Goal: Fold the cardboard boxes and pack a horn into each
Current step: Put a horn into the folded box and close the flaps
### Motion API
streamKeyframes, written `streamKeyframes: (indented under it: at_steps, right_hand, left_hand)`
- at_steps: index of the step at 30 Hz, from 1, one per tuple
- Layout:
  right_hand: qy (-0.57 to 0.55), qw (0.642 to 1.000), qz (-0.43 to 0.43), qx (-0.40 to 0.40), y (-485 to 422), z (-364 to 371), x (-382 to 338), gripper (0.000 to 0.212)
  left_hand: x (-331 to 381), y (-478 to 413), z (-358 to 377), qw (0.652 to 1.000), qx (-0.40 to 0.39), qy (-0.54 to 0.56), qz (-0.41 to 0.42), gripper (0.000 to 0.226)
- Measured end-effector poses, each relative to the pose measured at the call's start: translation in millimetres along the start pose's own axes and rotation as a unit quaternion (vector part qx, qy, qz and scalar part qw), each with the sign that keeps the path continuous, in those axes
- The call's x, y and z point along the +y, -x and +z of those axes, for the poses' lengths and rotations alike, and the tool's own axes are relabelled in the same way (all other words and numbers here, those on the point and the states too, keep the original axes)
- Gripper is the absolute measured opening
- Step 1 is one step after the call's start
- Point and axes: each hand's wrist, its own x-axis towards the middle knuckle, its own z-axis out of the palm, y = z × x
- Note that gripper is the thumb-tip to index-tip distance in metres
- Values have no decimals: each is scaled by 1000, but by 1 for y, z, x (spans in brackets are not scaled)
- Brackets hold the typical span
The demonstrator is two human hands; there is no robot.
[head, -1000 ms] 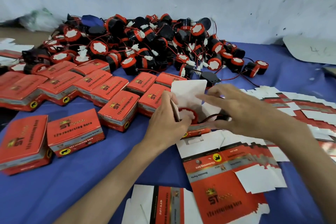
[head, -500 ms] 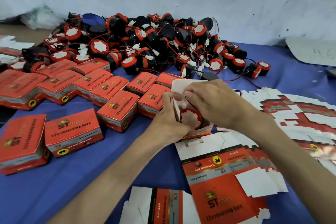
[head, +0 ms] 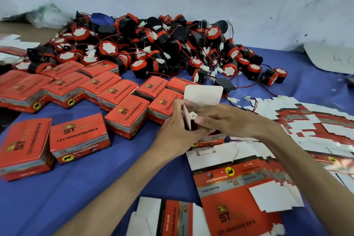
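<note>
One box (head: 210, 138) sits mouth-up, lid flap (head: 203, 95) upright.

Blue cloth-covered table (head: 57, 197): heap of black-and-red round plastic horns (head: 162, 44) at rear centre. Closed red cardboard boxes (head: 76, 136) lie before it, leftward. Flat red-and-white cardboard blanks (head: 239, 188) lie right and front. Open red cardboard box (head: 203, 96) sits centre, between left hand (head: 176, 132) and right hand (head: 226, 119).

Red boxes (head: 79, 136) with black lettering, red-and-black horns (head: 164, 44), blue cloth (head: 76, 188).
</note>
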Motion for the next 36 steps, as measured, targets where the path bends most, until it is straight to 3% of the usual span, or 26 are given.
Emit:
streamKeyframes:
  at_steps: [3,9,12,14,16,17,19,21,22,23,25,27,29,31,33,36]
  right_hand:
    - [21,1000,3,8,-4,5,0,38]
    - [94,987,-49,120,-10,8,1,13]
    - [130,975,-62,170,-11,14,3,11]
    - [161,973,-66,154,-10,15,4,12]
    - [185,971,-84,122,-10,13,6,14]
    - [189,968,-103,131,-8,12,7,16]
    - [205,937,-128,251,0,9,13,17]
    - [180,870,-97,449,11,7,27,18]
    - [121,850,-76,506,18,7,35,17]
    - [27,854,-62,516,24,8,40,16]
    - [-139,892,-43,427,29,16,45,19]
    - [-144,925,-72,345,28,30,44,19]
    - [-179,927,-83,318,22,37,44,11]
    - [-310,894,-78,315,20,34,42,35]
    - [-345,879,-58,324,18,29,44,45]
    - [-322,886,-64,326,15,31,45,28]
  left_hand:
    - [-3,0,0,1000,-4,3,16,57]
    - [-5,-1,-2,998,-29,24,42,64]
    - [-12,0,-7,994,-85,44,55,74]
    - [-10,-4,-7,992,-102,44,55,57]
    - [-4,-10,-5,993,-44,108,21,14]
    - [-3,-11,-5,992,-4,129,17,11]
    - [-2,-8,0,991,30,125,36,21]
    - [-5,-5,4,996,36,69,53,19]
    - [-6,-6,7,997,40,43,53,15]
    - [-7,-8,10,998,45,23,49,19]
    - [-5,-10,15,997,55,2,60,40]
    - [-2,-9,18,990,74,17,120,64]
    - [-2,-7,18,982,86,36,165,81]
    - [-2,-7,17,976,100,1,194,73]
    - [-4,-8,15,965,125,-62,220,41]
    - [-6,-7,11,963,120,-83,228,22]
